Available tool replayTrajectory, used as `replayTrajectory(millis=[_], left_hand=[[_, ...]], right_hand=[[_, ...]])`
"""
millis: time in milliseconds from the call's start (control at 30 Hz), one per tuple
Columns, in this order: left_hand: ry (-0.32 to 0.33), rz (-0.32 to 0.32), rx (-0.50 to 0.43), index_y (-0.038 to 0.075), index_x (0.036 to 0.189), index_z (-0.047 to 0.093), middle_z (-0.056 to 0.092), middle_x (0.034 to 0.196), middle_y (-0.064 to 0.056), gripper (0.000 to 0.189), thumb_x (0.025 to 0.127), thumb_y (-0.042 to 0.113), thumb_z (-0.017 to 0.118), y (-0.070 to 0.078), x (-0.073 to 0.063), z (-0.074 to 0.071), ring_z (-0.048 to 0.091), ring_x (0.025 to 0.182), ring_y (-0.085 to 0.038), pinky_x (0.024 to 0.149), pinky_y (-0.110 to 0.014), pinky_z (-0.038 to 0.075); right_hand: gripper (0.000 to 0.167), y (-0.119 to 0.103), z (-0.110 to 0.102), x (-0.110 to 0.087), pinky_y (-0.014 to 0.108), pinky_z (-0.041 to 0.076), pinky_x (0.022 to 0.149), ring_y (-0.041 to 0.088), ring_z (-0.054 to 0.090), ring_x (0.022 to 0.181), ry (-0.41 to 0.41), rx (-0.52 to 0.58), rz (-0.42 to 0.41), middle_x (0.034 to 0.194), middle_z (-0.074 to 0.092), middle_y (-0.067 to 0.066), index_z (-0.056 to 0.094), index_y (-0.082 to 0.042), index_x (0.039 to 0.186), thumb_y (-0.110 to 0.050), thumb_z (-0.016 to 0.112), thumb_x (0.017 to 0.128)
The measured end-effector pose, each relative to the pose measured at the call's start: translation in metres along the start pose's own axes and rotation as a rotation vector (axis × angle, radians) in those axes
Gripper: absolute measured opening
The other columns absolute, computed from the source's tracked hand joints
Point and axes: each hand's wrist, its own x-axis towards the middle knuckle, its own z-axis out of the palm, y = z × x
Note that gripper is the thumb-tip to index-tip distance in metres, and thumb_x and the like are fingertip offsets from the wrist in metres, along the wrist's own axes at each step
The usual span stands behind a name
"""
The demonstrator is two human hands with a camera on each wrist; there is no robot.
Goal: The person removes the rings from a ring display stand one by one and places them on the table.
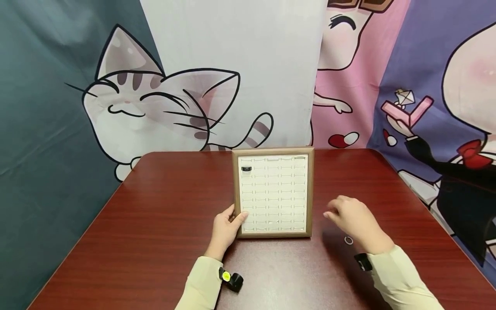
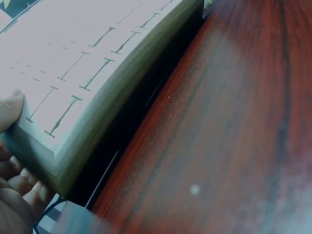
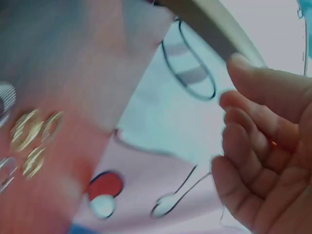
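A ring display board [image 1: 273, 193] with a wooden frame and a white slotted insert stands tilted on the table. My left hand [image 1: 226, 226] grips its lower left edge, thumb on the front and fingers behind. A black ring [image 1: 246, 168] sits in a slot near the upper left corner. To the right of the board, my right hand [image 1: 354, 219] is raised over the table. Its fingers [image 3: 241, 141] are loosely bent, with a gap to the thumb and nothing visible between them. A silver ring [image 1: 348, 240] lies on the table beside that hand.
In the right wrist view, several gold rings [image 3: 27, 131] and silver rings [image 3: 6, 102] lie on the reddish-brown table [image 1: 155, 224]. A cartoon-printed cloth [image 1: 252, 64] hangs behind the table's far edge.
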Motion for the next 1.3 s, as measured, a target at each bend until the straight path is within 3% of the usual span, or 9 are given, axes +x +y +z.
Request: replayTrajectory(millis=[267, 567, 833, 1100, 1300], left_hand=[[0.0, 0.005, 0.01, 0.001, 0.121, 0.06, 0.07, 0.094, -0.016, 0.049, 0.083, 0.029, 0.069, -0.003, -0.001, 0.0, 0.065, 0.077, -0.013, 0.063, -0.022, 0.052], [-0.002, 0.024, 0.012, -0.001, 0.121, 0.059, 0.069, 0.095, -0.017, 0.049, 0.084, 0.029, 0.069, -0.002, 0.0, -0.003, 0.065, 0.078, -0.014, 0.063, -0.019, 0.051], [-0.008, 0.036, 0.01, 0.0, 0.12, 0.06, 0.069, 0.096, -0.017, 0.048, 0.083, 0.029, 0.069, -0.001, 0.0, -0.002, 0.065, 0.079, -0.014, 0.064, -0.021, 0.052], [-0.002, 0.032, 0.004, 0.003, 0.119, 0.062, 0.07, 0.094, -0.015, 0.048, 0.082, 0.032, 0.07, -0.001, -0.001, -0.003, 0.065, 0.077, -0.013, 0.064, -0.021, 0.052], [-0.013, 0.03, -0.005, 0.003, 0.119, 0.062, 0.07, 0.094, -0.014, 0.047, 0.083, 0.033, 0.069, -0.002, -0.001, -0.005, 0.065, 0.077, -0.013, 0.064, -0.02, 0.051]], right_hand=[[0.015, -0.04, 0.019, 0.032, 0.035, 0.047, 0.061, 0.022, 0.055, 0.063, 0.268, -0.041, -0.221, 0.067, 0.056, 0.002, 0.064, -0.005, 0.072, -0.004, 0.078, 0.067], [0.015, -0.072, 0.023, 0.071, 0.035, 0.045, 0.06, 0.022, 0.053, 0.063, 0.422, -0.028, -0.409, 0.066, 0.054, 0.004, 0.06, -0.003, 0.074, -0.003, 0.075, 0.071], [0.008, -0.096, 0.029, 0.101, 0.034, 0.046, 0.058, 0.021, 0.054, 0.062, 0.485, -0.008, -0.528, 0.069, 0.057, 0.004, 0.063, 0.0, 0.08, -0.002, 0.069, 0.075], [0.01, -0.108, 0.034, 0.119, 0.034, 0.047, 0.067, 0.021, 0.057, 0.071, 0.485, 0.017, -0.518, 0.077, 0.061, 0.005, 0.064, -0.001, 0.088, -0.004, 0.068, 0.079], [0.009, -0.113, 0.036, 0.127, 0.033, 0.046, 0.064, 0.021, 0.058, 0.072, 0.506, 0.017, -0.52, 0.078, 0.062, 0.005, 0.065, -0.002, 0.088, -0.002, 0.067, 0.079]])
